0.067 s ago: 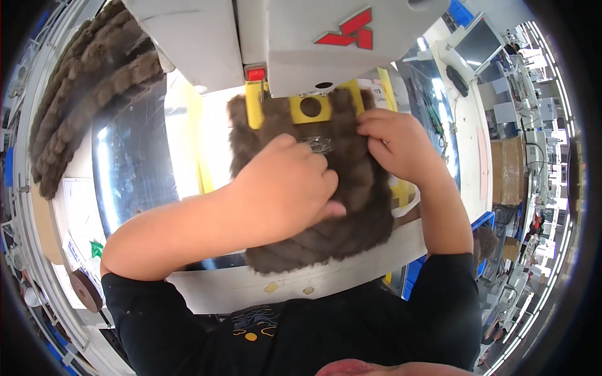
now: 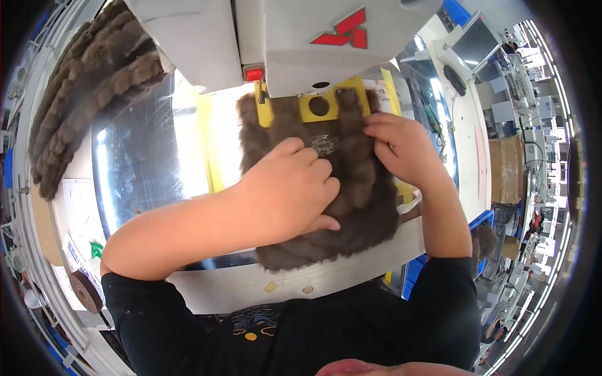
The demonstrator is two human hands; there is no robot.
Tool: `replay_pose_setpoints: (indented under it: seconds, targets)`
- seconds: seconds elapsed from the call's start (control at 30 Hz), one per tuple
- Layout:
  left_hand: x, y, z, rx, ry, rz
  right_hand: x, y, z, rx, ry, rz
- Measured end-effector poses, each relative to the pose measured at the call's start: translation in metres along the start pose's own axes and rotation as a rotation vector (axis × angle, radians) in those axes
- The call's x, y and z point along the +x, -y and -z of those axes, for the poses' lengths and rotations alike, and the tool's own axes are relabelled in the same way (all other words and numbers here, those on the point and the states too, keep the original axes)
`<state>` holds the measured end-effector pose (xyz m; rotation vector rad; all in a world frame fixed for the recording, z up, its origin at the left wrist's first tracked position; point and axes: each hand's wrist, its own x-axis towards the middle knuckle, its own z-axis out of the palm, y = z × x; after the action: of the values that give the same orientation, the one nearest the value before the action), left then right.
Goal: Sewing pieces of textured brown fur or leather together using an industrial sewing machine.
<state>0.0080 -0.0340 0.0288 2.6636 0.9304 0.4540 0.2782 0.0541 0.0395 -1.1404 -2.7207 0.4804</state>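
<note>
A brown fur piece (image 2: pixel 351 219) lies flat under the white machine head (image 2: pixel 351 47), its upper part around and over a yellow plate (image 2: pixel 318 108) with a round hole. My left hand (image 2: pixel 290 188) rests on the left middle of the fur, fingers curled and thumb stretched out; its fingertips are hidden beneath it. At the upper right edge of the fur, beside the plate, my right hand (image 2: pixel 404 145) pinches with thumb and forefinger. A small crinkled clear patch (image 2: pixel 324 145) shows on the fur just above my left knuckles.
Long brown fur strips (image 2: pixel 94 88) are heaped at the far left. A brown roll (image 2: pixel 86 291) stands at the near left. Beyond my right arm are a cardboard box (image 2: pixel 505 170), a monitor (image 2: pixel 478 41) and a blue crate (image 2: pixel 414 276). The machine head overhangs the fur's far edge.
The fur and yellow plate have shifted slightly to the right under the machine head. My right hand has moved right with them; my left hand has shifted only a little.
</note>
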Motion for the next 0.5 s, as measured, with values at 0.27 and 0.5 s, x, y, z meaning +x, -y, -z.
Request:
replay_pose_setpoints:
  seconds: [0.27, 0.5]
  targets:
    - [0.002, -0.003, -0.022, 0.016, -0.133, -0.147, -0.058, 0.012, -0.016, 0.239, -0.233, -0.438]
    - [-0.002, -0.026, -0.021, -0.186, -0.135, -0.334, -0.077, 0.026, -0.015, 1.218, -0.371, -0.688]
